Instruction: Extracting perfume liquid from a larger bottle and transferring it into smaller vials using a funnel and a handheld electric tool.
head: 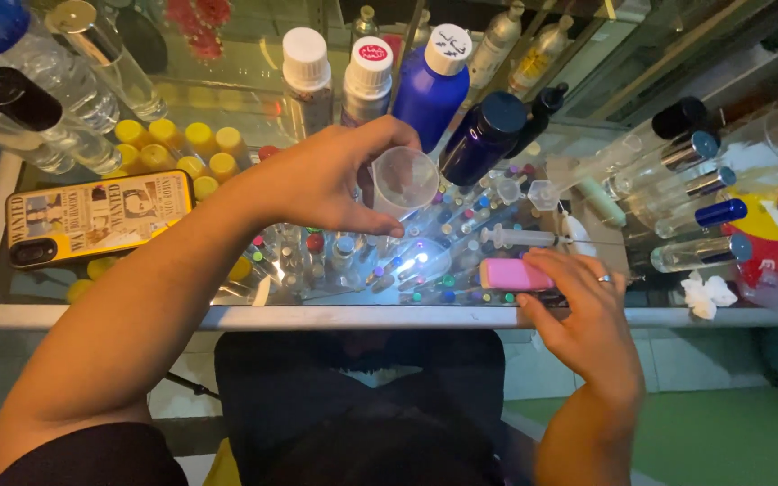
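Note:
My left hand (321, 180) grips a small clear plastic cup (404, 181) between thumb and fingers, just above the glass counter (227, 317). My right hand (583, 301) rests at the counter's front edge with its fingers on a pink flat object (513, 274). A clear syringe (522, 238) lies on the glass just beyond the right hand. Behind the cup stand a dark blue bottle (482, 137), a blue bottle with a white cap (432, 85) and two white-capped bottles (306, 76).
A phone in a yellow poster-style case (92, 216) lies at the left. Yellow-capped vials (182, 148) stand behind it. Clear spray bottles with blue and silver caps (677, 184) lie at the right, next to crumpled tissue (706, 293). Many small coloured vials show under the glass.

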